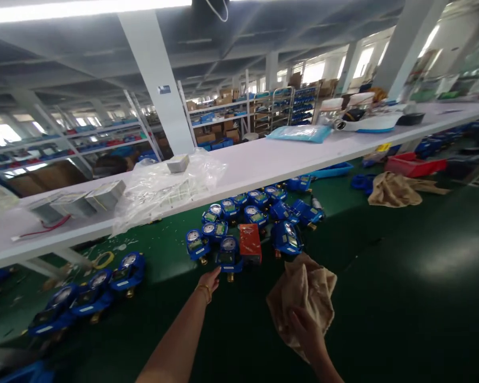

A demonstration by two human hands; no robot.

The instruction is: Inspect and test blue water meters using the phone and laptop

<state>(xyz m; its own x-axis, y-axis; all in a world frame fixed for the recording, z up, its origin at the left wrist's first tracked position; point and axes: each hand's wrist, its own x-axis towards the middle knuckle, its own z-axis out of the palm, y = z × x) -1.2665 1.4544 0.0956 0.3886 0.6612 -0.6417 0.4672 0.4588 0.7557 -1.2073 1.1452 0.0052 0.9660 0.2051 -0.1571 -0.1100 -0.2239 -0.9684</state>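
Meter (pixel 227 255) sat just beyond left hand (pixel 211 279), on green bench (pixel 239 330). Left hand's fingertips reached meter's near edge; whether they pinched it, could not make out. Right hand (pixel 306 331) gripped brown cloth (pixel 313 284), thumb pressed over bunched folds. Red box (pixel 250 242) stood right of meter, ahead of both hands and between them. More meters (pixel 256 215) clustered beyond hands; row of three (pixel 93 292) lay left of left hand. White shelf (pixel 247 159) ran across, farther ahead.
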